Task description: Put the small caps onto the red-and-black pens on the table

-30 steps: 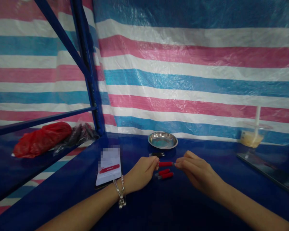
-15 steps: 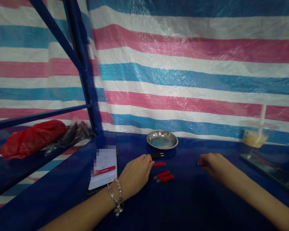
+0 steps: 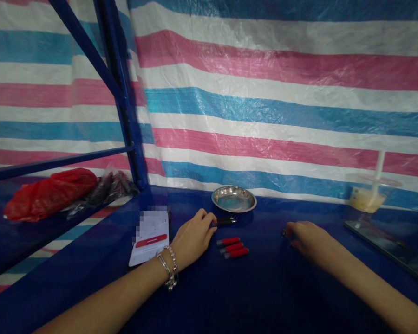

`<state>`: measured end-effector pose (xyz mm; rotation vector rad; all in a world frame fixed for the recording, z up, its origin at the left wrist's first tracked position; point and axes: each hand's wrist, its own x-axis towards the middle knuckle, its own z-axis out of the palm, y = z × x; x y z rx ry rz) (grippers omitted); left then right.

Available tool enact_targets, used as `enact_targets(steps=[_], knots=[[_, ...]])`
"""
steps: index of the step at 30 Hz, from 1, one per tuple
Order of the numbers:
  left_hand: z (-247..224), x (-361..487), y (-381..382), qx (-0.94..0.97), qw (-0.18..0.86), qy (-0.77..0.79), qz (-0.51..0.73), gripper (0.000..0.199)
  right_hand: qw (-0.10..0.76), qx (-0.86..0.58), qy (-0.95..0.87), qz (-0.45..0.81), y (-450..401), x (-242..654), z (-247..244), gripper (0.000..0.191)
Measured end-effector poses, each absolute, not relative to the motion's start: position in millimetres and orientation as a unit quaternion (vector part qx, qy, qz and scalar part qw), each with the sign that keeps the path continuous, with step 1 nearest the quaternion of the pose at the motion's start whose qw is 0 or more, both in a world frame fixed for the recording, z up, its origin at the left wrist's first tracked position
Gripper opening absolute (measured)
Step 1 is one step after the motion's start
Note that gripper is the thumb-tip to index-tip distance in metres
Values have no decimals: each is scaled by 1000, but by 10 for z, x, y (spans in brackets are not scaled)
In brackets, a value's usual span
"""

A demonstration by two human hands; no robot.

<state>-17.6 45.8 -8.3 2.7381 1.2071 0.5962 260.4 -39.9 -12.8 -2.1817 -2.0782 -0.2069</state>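
My left hand (image 3: pixel 195 235), with bracelets at the wrist, rests on the blue table with its fingers curled over the left ends of two slim black pen-like sticks (image 3: pixel 227 221) with silvery tips. Just to the right of its thumb lie three short red sticks (image 3: pixel 234 247) with greyish ends, side by side in a slanted row. Behind the black sticks stands a shallow round metal dish (image 3: pixel 234 200). My right hand (image 3: pixel 308 237) is low over the table on the right, fingers pinched on a small dark, shiny thing (image 3: pixel 283 233) too small to name.
A lit phone (image 3: pixel 149 239) lies left of my left hand. On the right are a dark flat device (image 3: pixel 379 246) and a clear cup (image 3: pixel 367 199) with yellowish drink and a straw. A red plastic bag (image 3: pixel 52 195) lies beyond the blue metal frame (image 3: pixel 128 125). Striped sheeting (image 3: pixel 282 120) hangs behind.
My left hand has shifted off the nearest red stick toward the black ones. That red stick now lines up with the other two. My right hand has barely moved.
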Motion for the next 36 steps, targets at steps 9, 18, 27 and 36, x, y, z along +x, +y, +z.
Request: enact_targets(steps=[9,18,27,36], knots=[[-131,-138,527,898,26,402,176,14,47,-703,-705,-74,-539,2104,61,20],[-164,-112,586,899,55,393,186,20,54,-680,-728,-68,-600,1971,62,18],[-140,-57,562,906,84,356,214,4,68,-647,-756,-76,-603,1909,24,17],[7,-87,360,893,67,323,307,3,233,-621,-748,25,-591,1910,4,24]])
